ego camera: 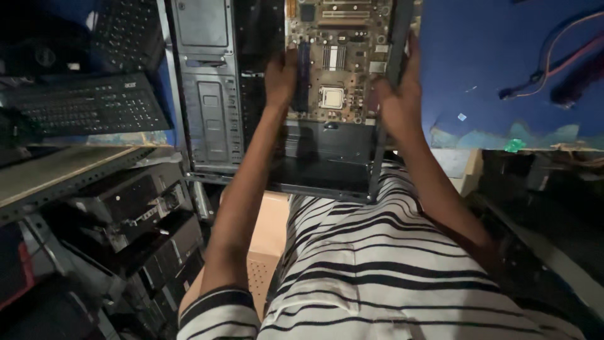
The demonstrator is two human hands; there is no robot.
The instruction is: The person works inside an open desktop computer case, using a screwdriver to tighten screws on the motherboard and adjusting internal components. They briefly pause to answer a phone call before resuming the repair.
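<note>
An open computer case (327, 126) lies flat in front of the person, its lower edge resting against the striped lap, its open side up. Inside sits a motherboard (336, 56), tan-green, with a square processor socket (331, 97) near its lower middle. The left hand (281, 79) reaches into the case and lies flat at the board's left edge, fingers extended over a dark memory slot (303, 75); whether it actually pinches the board cannot be told. The right hand (399, 94) wraps around the case's right wall, thumb inside, fingers outside, holding the metal rim in a firm clasp.

To the left of the case stands a second grey tower chassis (204, 82), just beside it and touching along one side. Further left, a black keyboard (88, 110) rests on a shelf, with another keyboard (126, 31) leaning behind it. Below the shelf, stacked drives and dark hardware (145, 226) crowd the space near the person's left elbow. A tan perforated box (267, 239) sits under the case. On the right, a blue surface (503, 69) carries a loose red and blue cable (553, 63), well apart from the hands
</note>
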